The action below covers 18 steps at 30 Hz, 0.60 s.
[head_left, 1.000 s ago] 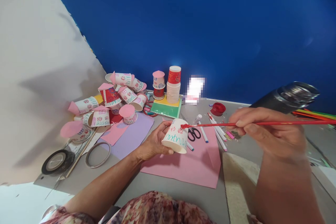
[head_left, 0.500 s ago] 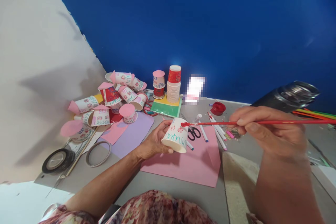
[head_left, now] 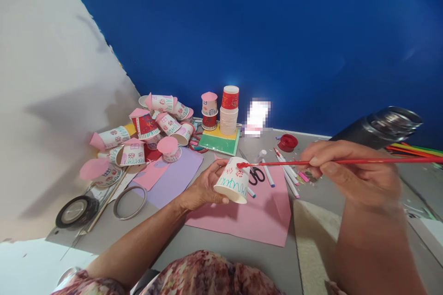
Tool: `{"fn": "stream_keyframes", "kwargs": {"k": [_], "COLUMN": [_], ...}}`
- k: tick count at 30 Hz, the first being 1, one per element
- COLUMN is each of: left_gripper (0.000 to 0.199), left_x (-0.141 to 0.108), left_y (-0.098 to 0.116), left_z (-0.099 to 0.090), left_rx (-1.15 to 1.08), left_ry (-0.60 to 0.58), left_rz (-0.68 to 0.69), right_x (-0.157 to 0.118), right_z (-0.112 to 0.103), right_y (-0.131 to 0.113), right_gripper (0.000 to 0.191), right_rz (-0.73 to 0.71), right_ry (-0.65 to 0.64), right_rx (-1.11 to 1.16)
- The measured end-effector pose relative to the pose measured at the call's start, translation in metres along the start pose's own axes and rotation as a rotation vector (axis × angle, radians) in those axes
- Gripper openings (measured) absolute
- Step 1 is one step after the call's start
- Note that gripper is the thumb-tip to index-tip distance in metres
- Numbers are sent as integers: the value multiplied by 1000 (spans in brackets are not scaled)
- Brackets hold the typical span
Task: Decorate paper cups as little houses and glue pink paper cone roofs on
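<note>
My left hand (head_left: 207, 186) is closed around a white paper cup (head_left: 231, 183), tilted with its open rim toward me. Teal scribbled strokes run near the rim, and red flower-like marks sit higher on its side. Between the thumb and fingers of my right hand (head_left: 349, 170) is a long red paintbrush (head_left: 287, 163). Its red-coated tip meets the cup's side near the base, at the upper right. Below the cup lies a sheet of pink paper (head_left: 242, 223), with black-handled scissors (head_left: 256, 176) partly behind the cup.
Decorated cups with pink paper roofs (head_left: 133, 150) are heaped at left, beside tape rolls (head_left: 76, 211). A cup stack (head_left: 229, 120) stands at the back. Markers (head_left: 290, 182), a small red container (head_left: 287, 143) and a dark cylinder (head_left: 377, 126) are on the right.
The cup has turned slightly in my left hand, and its red marks have shifted a little. The brush tip has moved slightly left and stays at the cup's side.
</note>
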State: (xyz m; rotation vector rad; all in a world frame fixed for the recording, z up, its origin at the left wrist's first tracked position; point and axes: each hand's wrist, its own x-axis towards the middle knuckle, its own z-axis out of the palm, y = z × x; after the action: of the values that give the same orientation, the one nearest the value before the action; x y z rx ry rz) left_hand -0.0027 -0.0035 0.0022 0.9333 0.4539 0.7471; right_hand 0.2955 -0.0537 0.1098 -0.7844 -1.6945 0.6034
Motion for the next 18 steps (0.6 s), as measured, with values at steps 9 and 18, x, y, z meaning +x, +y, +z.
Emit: {"fn": "stream_keyframes", "kwargs": {"k": [9,18], "left_gripper": [89,88], "left_x": [0,0], "left_y": [-3,0], "left_z": [-2,1], "left_rx": [13,-16], "left_ry": [16,44], "left_rz": [-12,0], "right_x": [-2,0], "right_z": [-4,-4], "right_y": [1,-1], "right_gripper": [11,9], "right_rz": [3,0], "right_ry": [-16,-4], "right_rx": [-20,-41]}}
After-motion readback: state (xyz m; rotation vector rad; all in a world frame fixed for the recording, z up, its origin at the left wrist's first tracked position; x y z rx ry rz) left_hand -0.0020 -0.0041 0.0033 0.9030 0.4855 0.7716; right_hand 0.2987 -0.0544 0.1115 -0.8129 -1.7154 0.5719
